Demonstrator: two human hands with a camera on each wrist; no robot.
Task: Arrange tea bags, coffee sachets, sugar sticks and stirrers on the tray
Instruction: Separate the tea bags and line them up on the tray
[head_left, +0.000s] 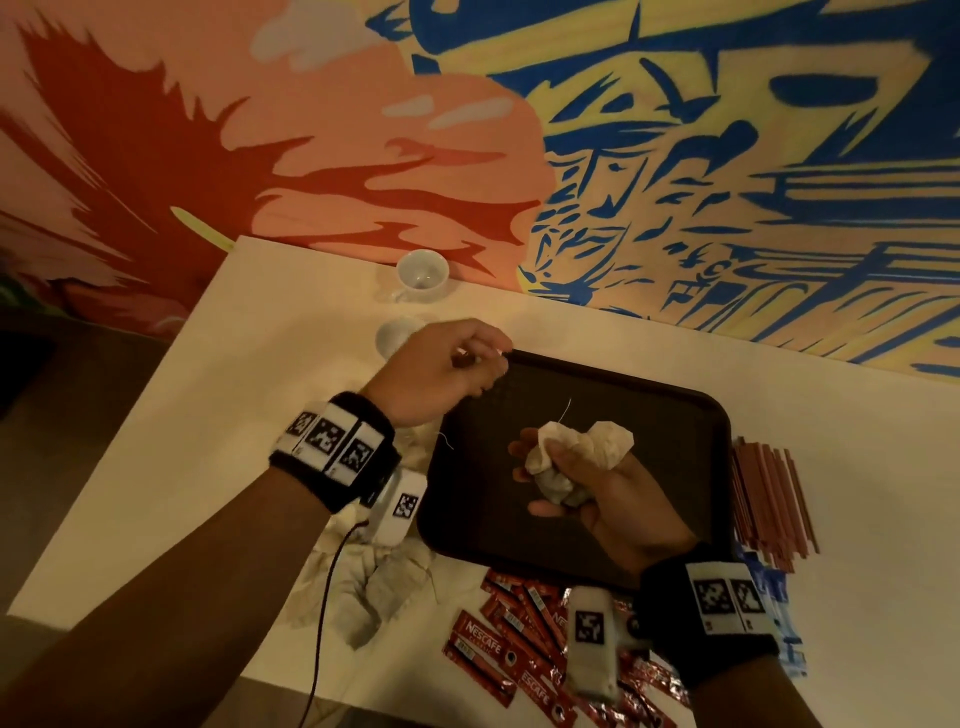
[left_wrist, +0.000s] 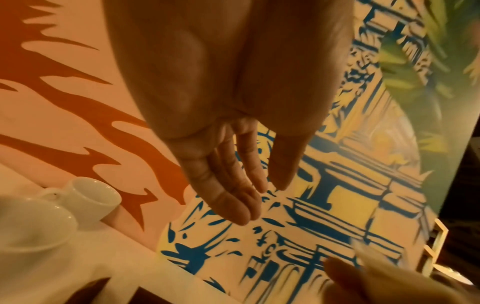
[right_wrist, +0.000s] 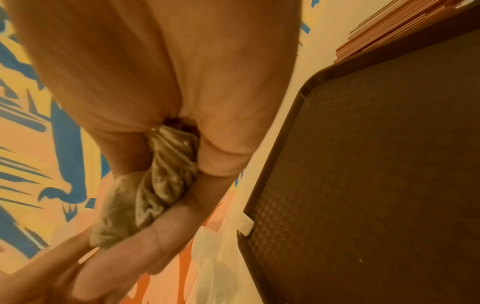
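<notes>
We take the dark tray (head_left: 670, 415) as our landmark; it lies on the white counter (head_left: 218, 395), and its floor looks bare of supplies. We are on the tea-bag step. Above the tray's middle our right hand (head_left: 582, 488) grips a crumpled bunch of tea bags (head_left: 576, 452), fingers curled round them, none set down yet. Our left hand (head_left: 447, 369) hangs over the tray's far left corner; from the head view the fingertips seem to pinch a thin thread, though the wrist view shows the fingers fairly straight, so we cannot tell its grip. More tea bags (head_left: 363, 587) are heaped off the tray's near left corner. The red coffee sachets (head_left: 498, 649) lie scattered in front of the near edge, the stirrers (head_left: 769, 499) beside the right edge, and the blue sugar sticks (head_left: 784, 623) off the near right corner. Two white cups (head_left: 422, 273) stand beyond the far left corner. Next, we judge, the bunch must be lowered into one part of the tray and teased flat, with threads kept untangled.
</notes>
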